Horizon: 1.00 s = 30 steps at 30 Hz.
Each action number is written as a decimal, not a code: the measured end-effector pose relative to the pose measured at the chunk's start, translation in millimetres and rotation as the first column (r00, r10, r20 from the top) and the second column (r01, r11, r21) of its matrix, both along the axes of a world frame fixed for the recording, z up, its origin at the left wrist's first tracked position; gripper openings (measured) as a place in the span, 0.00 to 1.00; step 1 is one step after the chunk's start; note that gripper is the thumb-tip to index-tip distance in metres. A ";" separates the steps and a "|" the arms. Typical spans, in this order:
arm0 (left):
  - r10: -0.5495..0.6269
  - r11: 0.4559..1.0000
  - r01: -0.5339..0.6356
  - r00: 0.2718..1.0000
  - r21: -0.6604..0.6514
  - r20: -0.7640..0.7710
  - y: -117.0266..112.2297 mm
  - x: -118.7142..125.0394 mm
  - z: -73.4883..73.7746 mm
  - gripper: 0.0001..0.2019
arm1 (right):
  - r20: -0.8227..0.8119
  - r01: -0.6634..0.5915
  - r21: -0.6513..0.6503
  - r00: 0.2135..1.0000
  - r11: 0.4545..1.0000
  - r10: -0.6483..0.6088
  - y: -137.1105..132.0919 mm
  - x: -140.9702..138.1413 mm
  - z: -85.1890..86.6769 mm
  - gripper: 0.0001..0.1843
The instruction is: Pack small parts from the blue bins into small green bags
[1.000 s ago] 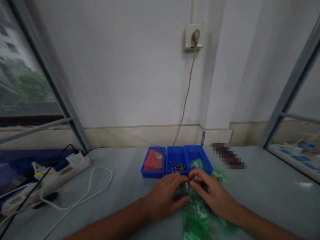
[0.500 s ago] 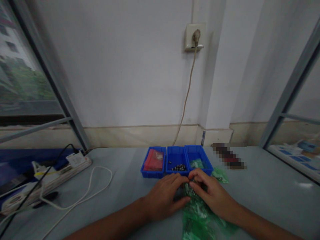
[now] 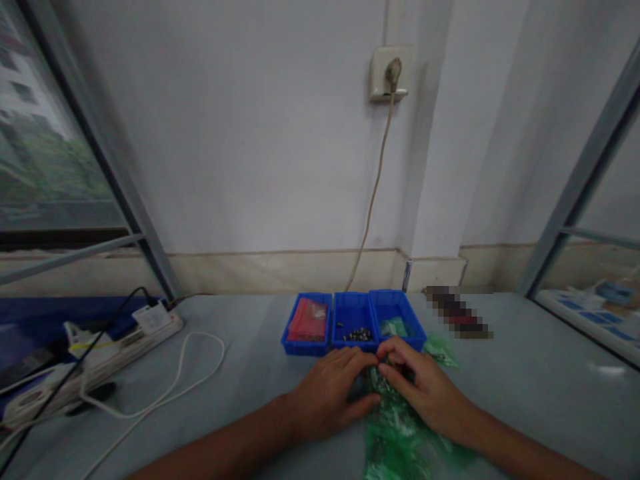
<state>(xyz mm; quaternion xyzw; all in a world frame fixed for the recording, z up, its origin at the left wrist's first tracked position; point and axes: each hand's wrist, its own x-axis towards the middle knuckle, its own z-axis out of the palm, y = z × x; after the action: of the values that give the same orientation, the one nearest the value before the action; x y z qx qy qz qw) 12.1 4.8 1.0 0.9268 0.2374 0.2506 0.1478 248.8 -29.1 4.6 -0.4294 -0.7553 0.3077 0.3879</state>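
Both of my hands rest on the grey table, fingertips meeting over a pile of small green plastic bags (image 3: 400, 440). My left hand (image 3: 330, 393) is curled, its thumb and fingers pinching at the top of the pile. My right hand (image 3: 425, 390) is curled too, pinching the same spot. What sits between the fingertips is too small and dark to name. Just beyond the hands stand three blue bins: the left bin (image 3: 306, 323) holds red bags, the middle bin (image 3: 353, 323) holds small dark metal parts, the right bin (image 3: 397, 313) holds green bags.
A loose green bag (image 3: 440, 348) lies right of the bins. A white power strip (image 3: 120, 343) with a looping white cable (image 3: 190, 373) lies at the left. A cord (image 3: 373, 193) hangs from a wall socket (image 3: 389, 72). Metal frame posts stand at both sides.
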 end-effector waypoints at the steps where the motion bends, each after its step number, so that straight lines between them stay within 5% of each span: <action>1: 0.002 1.000 -0.002 1.000 0.000 -0.001 0.0 0.0 0.2 0.20 | 0.002 0.002 -0.001 1.000 1.000 -0.002 -0.2 0.0 0.2 0.05; 30: -0.010 1.000 0.010 0.998 -0.003 -0.058 -0.5 0.4 3.6 0.22 | 0.070 -0.010 -0.026 0.997 1.000 0.012 0.3 1.4 1.2 0.07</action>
<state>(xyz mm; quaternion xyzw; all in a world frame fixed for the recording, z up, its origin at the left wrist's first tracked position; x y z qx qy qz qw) 12.5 4.2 4.6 0.9347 0.2375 0.2224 0.1431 250.2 -28.8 5.9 -0.4407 -0.7669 0.3043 0.3537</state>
